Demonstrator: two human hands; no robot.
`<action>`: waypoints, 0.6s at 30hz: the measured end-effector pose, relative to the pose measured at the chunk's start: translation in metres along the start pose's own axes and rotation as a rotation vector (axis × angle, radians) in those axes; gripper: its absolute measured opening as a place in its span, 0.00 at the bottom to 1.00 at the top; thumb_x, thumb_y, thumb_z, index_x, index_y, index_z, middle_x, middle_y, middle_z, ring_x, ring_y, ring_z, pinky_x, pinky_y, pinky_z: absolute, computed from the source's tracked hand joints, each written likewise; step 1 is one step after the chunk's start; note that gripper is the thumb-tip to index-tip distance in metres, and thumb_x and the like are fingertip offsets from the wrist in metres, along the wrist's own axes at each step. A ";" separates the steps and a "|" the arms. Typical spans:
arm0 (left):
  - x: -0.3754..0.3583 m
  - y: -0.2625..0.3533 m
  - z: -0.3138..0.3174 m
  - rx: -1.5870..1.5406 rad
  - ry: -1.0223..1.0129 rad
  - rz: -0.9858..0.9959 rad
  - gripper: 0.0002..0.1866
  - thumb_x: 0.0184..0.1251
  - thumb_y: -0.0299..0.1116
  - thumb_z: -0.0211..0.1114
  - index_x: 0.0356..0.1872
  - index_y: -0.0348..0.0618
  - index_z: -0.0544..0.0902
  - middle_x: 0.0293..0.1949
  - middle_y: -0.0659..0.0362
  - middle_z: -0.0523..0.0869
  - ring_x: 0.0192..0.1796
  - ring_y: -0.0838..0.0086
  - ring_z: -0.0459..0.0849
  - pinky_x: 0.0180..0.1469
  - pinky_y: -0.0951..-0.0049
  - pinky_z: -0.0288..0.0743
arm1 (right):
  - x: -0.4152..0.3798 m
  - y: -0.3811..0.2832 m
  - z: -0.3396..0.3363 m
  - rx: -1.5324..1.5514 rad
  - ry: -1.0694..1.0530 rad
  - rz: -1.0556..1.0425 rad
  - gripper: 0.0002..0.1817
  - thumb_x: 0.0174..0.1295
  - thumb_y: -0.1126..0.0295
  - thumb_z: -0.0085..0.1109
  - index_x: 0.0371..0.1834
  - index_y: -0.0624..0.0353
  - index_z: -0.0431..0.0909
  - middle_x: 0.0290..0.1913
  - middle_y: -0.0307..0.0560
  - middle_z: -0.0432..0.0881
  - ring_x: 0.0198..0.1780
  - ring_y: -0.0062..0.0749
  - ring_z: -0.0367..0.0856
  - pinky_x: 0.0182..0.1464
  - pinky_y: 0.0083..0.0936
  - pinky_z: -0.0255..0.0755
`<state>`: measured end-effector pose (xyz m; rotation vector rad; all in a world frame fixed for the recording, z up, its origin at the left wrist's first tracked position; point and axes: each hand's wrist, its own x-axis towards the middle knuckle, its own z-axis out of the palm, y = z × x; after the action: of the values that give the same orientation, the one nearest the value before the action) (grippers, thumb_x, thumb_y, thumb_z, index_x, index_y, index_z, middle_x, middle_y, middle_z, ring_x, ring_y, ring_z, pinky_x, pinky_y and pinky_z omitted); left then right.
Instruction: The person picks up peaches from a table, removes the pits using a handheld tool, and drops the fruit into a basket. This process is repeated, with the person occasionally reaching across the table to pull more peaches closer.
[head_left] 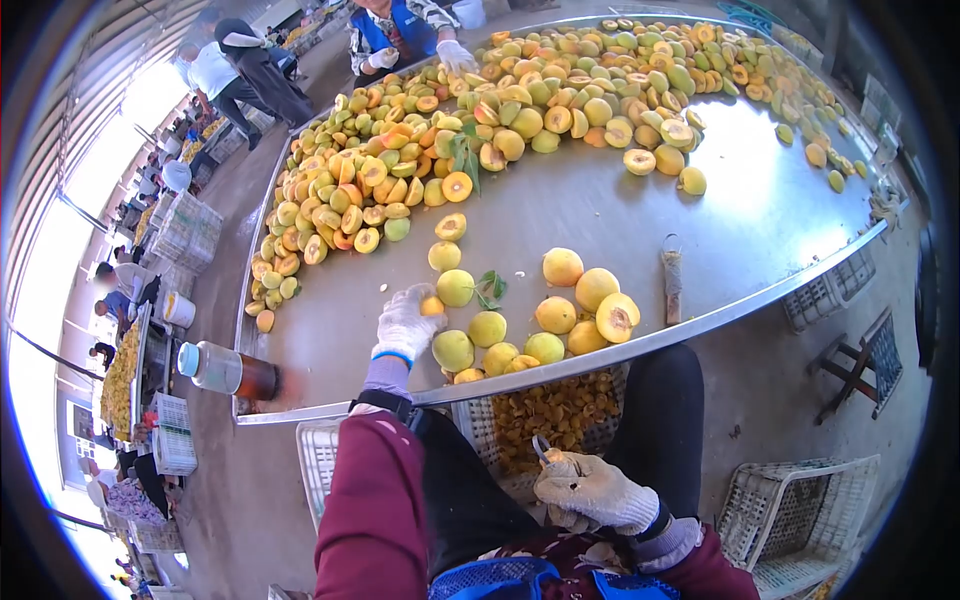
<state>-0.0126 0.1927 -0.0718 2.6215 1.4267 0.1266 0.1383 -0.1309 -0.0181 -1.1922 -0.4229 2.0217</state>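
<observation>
My left hand (408, 322), in a white glove, is on the metal table (340, 300) with its fingers closed round a yellow-orange fruit half (431, 306). Beside it lie whole and halved fruits, among them a green-yellow one (453, 350) and a cut half showing its pit (617, 317). Over my lap, my right hand (590, 490), in a stained glove, is closed on a small tool with a curved metal loop (541, 449). Its handle is hidden in the glove. Below the table edge, a crate (483, 425) holds many brownish-orange pieces (555, 415).
A large heap of halved fruits (400, 160) covers the table's far side. A wrapped tool (671, 285) lies at right, a jar of dark liquid (228, 371) at left. A co-worker in a blue vest (405, 28) stands opposite. Crates (790, 520) and a folding stool (862, 365) stand at right.
</observation>
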 end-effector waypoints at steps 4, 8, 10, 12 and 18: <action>-0.046 0.025 -0.028 -1.144 -0.168 -0.253 0.26 0.65 0.42 0.65 0.62 0.42 0.73 0.48 0.59 0.82 0.43 0.77 0.80 0.40 0.79 0.75 | 0.003 0.006 0.000 0.038 0.022 -0.101 0.12 0.66 0.59 0.60 0.38 0.52 0.71 0.22 0.33 0.73 0.18 0.15 0.69 0.20 0.16 0.64; -0.110 0.071 -0.051 -1.670 -0.304 -0.310 0.30 0.70 0.53 0.58 0.64 0.42 0.72 0.44 0.61 0.82 0.36 0.83 0.77 0.28 0.84 0.68 | -0.002 -0.014 0.015 -0.328 0.189 -0.123 0.16 0.62 0.55 0.62 0.39 0.53 0.72 0.21 0.40 0.78 0.19 0.25 0.76 0.23 0.25 0.70; -0.130 0.090 -0.063 -1.657 -0.414 -0.328 0.30 0.71 0.56 0.54 0.62 0.42 0.73 0.45 0.61 0.83 0.38 0.82 0.78 0.31 0.83 0.70 | 0.004 -0.003 0.018 -0.519 0.291 -0.242 0.17 0.61 0.52 0.61 0.39 0.53 0.72 0.22 0.44 0.80 0.21 0.33 0.80 0.25 0.30 0.72; -0.140 0.104 -0.070 -1.634 -0.531 -0.342 0.31 0.73 0.59 0.50 0.61 0.42 0.75 0.46 0.60 0.83 0.40 0.81 0.79 0.34 0.82 0.73 | 0.004 0.002 0.021 -0.705 0.393 -0.362 0.18 0.60 0.50 0.61 0.40 0.53 0.73 0.22 0.47 0.81 0.23 0.41 0.83 0.27 0.36 0.74; -0.148 0.117 -0.066 -1.319 -0.598 -0.052 0.33 0.78 0.59 0.41 0.52 0.37 0.81 0.47 0.57 0.83 0.49 0.75 0.81 0.52 0.72 0.76 | 0.002 0.006 0.023 -1.022 0.624 -0.505 0.18 0.60 0.49 0.59 0.38 0.51 0.73 0.19 0.47 0.80 0.22 0.46 0.83 0.25 0.41 0.74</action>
<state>-0.0064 0.0119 0.0139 1.3478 0.7323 0.1716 0.1152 -0.1316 -0.0112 -1.9468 -1.3440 0.8659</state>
